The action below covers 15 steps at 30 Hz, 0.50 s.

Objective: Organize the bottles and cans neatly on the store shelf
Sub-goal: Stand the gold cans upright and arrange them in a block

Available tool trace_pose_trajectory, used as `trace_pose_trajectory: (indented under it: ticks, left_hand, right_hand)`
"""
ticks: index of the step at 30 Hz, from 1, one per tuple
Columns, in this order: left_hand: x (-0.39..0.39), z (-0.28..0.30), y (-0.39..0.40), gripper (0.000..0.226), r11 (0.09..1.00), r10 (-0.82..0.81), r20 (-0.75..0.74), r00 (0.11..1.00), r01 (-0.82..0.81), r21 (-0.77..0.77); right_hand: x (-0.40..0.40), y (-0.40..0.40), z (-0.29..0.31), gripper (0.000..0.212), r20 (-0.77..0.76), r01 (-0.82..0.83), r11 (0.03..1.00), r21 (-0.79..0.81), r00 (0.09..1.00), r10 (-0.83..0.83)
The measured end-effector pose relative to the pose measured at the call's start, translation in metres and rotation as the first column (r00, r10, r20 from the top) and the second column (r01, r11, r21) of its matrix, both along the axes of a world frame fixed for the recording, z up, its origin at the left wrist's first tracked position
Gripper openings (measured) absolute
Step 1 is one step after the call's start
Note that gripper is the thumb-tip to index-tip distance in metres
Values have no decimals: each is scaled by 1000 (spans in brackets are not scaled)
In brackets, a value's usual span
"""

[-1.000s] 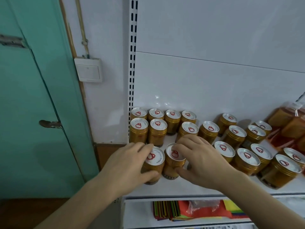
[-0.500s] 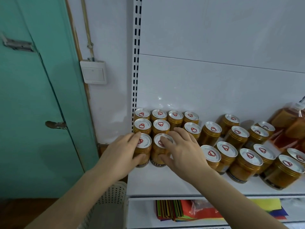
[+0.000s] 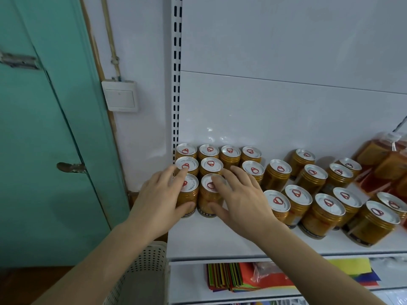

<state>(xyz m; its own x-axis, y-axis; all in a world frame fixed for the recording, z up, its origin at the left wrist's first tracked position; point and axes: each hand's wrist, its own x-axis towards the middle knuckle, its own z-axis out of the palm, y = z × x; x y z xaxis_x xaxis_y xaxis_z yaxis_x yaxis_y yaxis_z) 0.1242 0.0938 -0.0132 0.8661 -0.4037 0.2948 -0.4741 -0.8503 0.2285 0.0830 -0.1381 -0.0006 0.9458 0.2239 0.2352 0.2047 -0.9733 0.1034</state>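
Two front cans [image 3: 199,194] are being held against the block at the shelf [image 3: 220,238] left end, gripped by the left hand [image 3: 158,194] and right hand [image 3: 240,199], fingers spread over lids, thumbs on sides. Uneven pushing is likely toppling neighbours.

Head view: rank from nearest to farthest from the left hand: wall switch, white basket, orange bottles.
From the left hand:
1. White basket, just below it.
2. Wall switch, up and left.
3. Orange bottles, far right on the shelf.
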Motion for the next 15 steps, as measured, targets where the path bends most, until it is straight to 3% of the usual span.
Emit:
trace_pose_trajectory:
  ticks: [2, 5, 9, 15]
  left_hand:
    - [-12, 8, -9, 84, 1000, -3, 125, 992, 6, -27]
    - [-30, 15, -39, 67, 977, -151, 228, 962, 180, -114]
    - [-45, 13, -91, 60, 946, -277, 230, 933, 307, -107]
    - [-51, 9, -156, 68, 968, -250, 124, 960, 252, 2]
  right_hand:
    - [-11, -9, 2, 69, 29, 14, 999, 37, 999, -15]
    - [-31, -36, 9, 64, 84, 57, 995, 88, 994, -65]
    - [-58, -92, 14, 58, 111, 168, 981, 101, 978, -179]
    - [-65, -149, 19, 60, -45, 164, 986, -14, 985, -164]
